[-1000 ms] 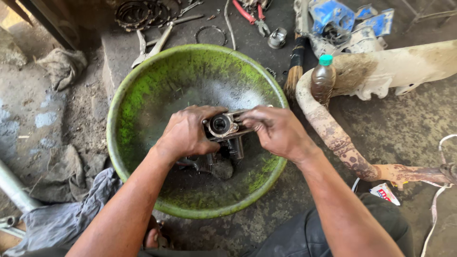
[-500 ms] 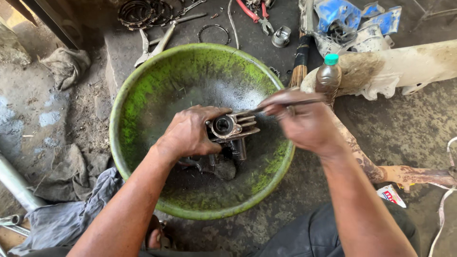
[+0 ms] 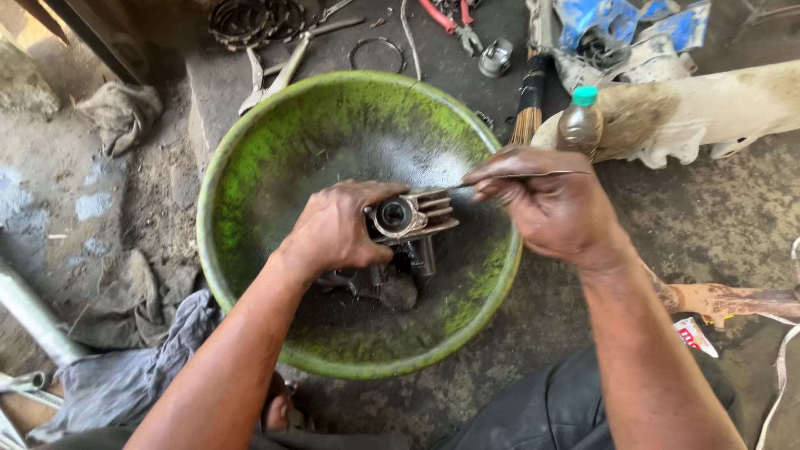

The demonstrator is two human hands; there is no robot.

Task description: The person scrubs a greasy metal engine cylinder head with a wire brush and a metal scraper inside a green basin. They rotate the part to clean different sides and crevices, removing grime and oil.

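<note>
Left hand (image 3: 333, 229) wrapped around a finned metal engine part (image 3: 408, 218), holding it at mid-frame above the floor of the green basin (image 3: 242, 167); right hand (image 3: 546, 208) pinched shut on a thin metal pick (image 3: 517, 177), its tip laid between the fins. Part looks grimy, so the scraping seems only partway through; other dark pieces (image 3: 387, 283) lie beneath it in the basin; brown bottle (image 3: 579, 121), brush (image 3: 527, 104), pliers (image 3: 275, 75) across the upper frame.

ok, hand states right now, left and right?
Left hand: closed on the finned engine part, held over the green basin.
Right hand: closed, fingers pinching a thin metal tool whose tip is at the part's fins.
</note>
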